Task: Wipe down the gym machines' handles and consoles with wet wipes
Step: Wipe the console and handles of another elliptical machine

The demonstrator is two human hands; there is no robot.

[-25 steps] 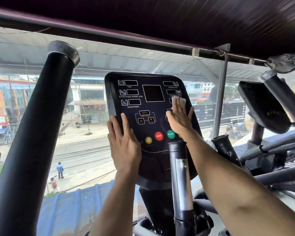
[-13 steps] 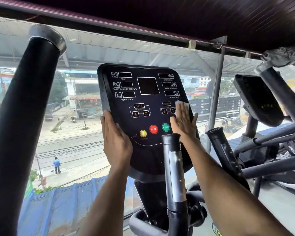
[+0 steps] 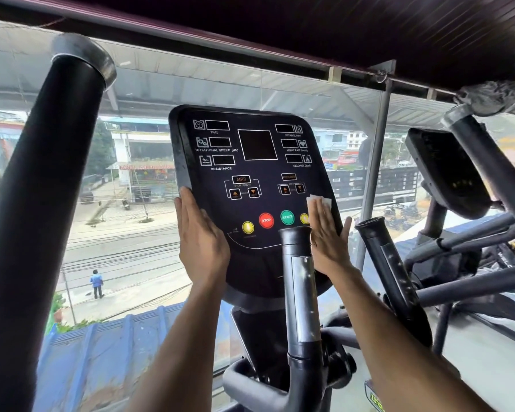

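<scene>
so right hand [image 3: 329, 239] is flat, pressing the wet wipe [image 3: 318, 201] on the console [image 3: 250, 179] lower right edge, left hand [image 3: 201, 239] flat bracing the left side, grips [image 3: 299, 281] and neighbouring console [image 3: 446, 171] likely undone.

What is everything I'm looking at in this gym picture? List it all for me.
console: one, black, centre, facing the person
wet wipe: one, white, under the right hand's fingers, at the console's right edge
round buttons: four, yellow, red STOP, green START, a second yellow partly hidden
short handles: two, black and silver, below the console and to its right
big handle: one, black, far left
neighbouring console: one, black, right
left hand: flat against the console's left edge
right hand: flat, pressing the wipe
</scene>
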